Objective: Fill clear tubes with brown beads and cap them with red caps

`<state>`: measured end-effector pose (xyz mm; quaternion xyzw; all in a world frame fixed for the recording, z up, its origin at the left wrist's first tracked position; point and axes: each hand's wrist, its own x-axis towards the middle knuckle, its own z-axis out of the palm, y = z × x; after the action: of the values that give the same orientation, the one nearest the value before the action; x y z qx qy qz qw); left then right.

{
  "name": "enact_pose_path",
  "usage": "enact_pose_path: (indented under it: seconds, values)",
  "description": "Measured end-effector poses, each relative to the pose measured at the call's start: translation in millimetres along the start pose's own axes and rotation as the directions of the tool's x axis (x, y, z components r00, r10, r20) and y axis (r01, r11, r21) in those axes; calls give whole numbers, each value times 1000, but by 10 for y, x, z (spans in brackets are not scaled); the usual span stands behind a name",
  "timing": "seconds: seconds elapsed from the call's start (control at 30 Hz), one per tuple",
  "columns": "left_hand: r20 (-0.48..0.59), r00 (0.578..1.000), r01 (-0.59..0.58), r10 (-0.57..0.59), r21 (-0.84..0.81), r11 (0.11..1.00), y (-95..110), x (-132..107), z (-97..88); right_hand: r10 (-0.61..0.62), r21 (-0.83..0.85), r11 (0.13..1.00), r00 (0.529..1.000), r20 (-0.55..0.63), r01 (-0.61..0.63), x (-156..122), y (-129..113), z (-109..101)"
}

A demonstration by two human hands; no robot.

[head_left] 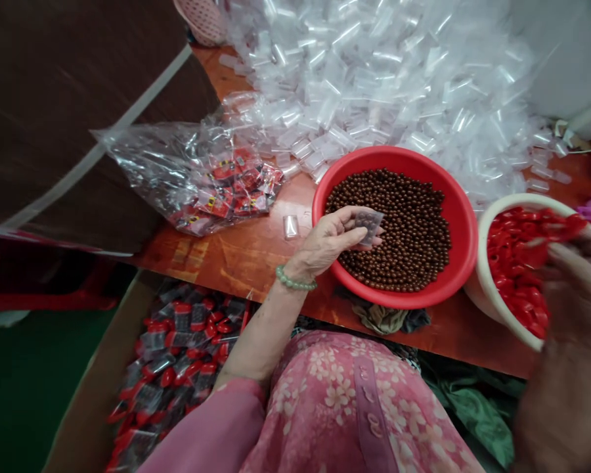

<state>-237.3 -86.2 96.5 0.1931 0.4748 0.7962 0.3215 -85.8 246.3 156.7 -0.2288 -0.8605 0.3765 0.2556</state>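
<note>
Nearest, on the near side of the red basin [464,230], is the wearer's pink flowered apron [325,394]; a green cloth [482,414] hangs to the near right of the basin, and to its near left, lower than the table [217,263], a cardboard box [96,374] holds many clear containers with red ends [187,341]. A crumpled cloth [384,318] lies just under the basin's near edge. The right hand [578,282], blurred, is right of the basin, over a white tub [483,256] of red plastic pieces [512,269]; red shows at its fingers, but I cannot tell whether its grip has hold of a piece. The tub stands just beside the basin. The left hand [332,238], a green bead bracelet [295,284] at its wrist, reaches over the basin's left rim, its grip grasping a small clear container [369,225] with dark beads inside, above the brown beads [408,230] in the basin. Just left of the basin one loose clear case [291,226] lies on the table, and farther left is a clear plastic bag [162,157] with red packets [226,194]. Beyond the basin spreads a large heap of clear plastic cases [349,85], and at the far left of the basin is a pink basket [201,20].
</note>
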Motion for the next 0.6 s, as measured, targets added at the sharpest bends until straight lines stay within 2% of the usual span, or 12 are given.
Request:
enact_pose_path:
  seconds: [0.03, 0.1, 0.17, 0.23, 0.33, 0.6]
  values:
    - [-15, 1000, -4, 4, 11, 1000, -5, 3, 4, 62, 199, 977, 996, 58, -73, -21, -214, 187]
    - [-39, 999, -18, 19, 25, 1000, -11, 2, 19, 57, 400, 896, 944, 325, -192, -40, -551, 558]
    - [-44, 998, -33, 34, 37, 999, -12, -7, 44, -25, 436, 858, 826, 562, -270, -39, -741, 865]
    - [-43, 998, -39, 41, 55, 998, -7, -22, 73, -95, 448, 847, 749, 655, -285, -30, -816, 1074]
    - [-31, 998, -43, 46, 90, 995, 3, -35, 102, -158, 457, 848, 697, 699, -267, -20, -843, 1231]
    - [-1, 998, -58, 58, 107, 993, 6, -7, 96, -229, 445, 880, 673, 703, -166, -43, -883, 1312]
